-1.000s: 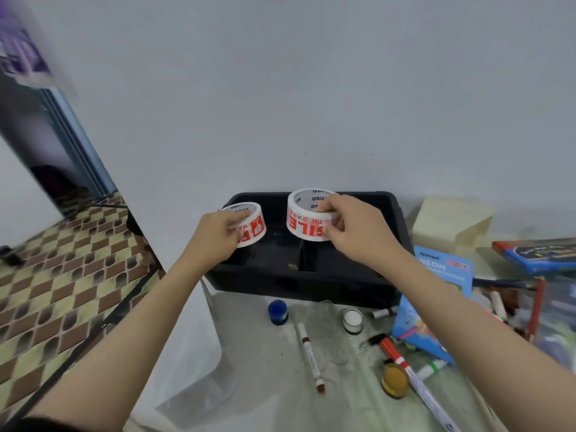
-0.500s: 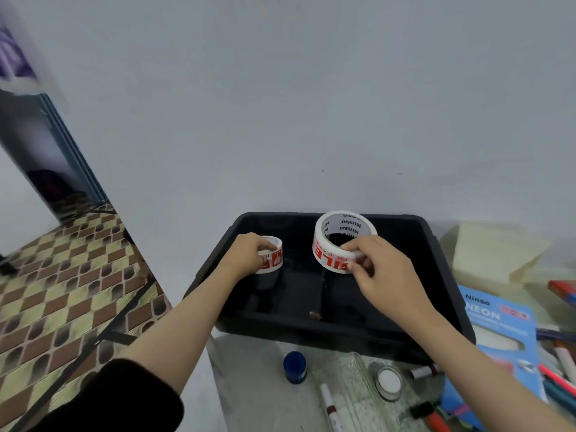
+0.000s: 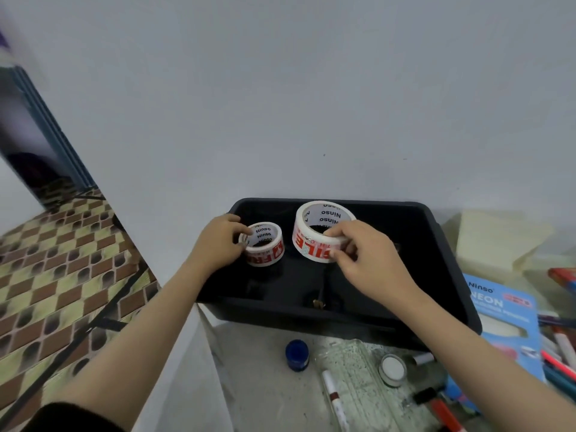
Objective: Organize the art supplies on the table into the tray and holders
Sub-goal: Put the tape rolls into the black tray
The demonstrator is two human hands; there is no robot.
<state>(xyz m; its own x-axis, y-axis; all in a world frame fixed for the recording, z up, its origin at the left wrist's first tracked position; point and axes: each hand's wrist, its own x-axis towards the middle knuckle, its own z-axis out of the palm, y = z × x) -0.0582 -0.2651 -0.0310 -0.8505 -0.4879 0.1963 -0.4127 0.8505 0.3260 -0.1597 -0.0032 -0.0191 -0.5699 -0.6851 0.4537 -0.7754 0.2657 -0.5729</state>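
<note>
A black tray [image 3: 448, 275] stands against the grey wall at the table's far side. My left hand [image 3: 218, 244] pinches a small white roll of tape with red print [image 3: 265, 247] inside the tray's left part. My right hand [image 3: 367, 257] grips a larger white and red tape roll [image 3: 318, 229], tilted, over the middle of the tray. Whether either roll touches the tray floor is unclear.
In front of the tray lie a blue cap [image 3: 296, 353], a white lidded pot [image 3: 392, 369], a red-and-white marker [image 3: 333, 397] and a clear plastic sheet. A blue Ninso Neon pack [image 3: 498, 310], more markers and a cream box [image 3: 498, 241] sit right. The table's left edge drops to tiled floor.
Both hands have carried the two tape rolls from above the tray's near rim down into the tray. The view has tilted and drawn closer to the tray.
</note>
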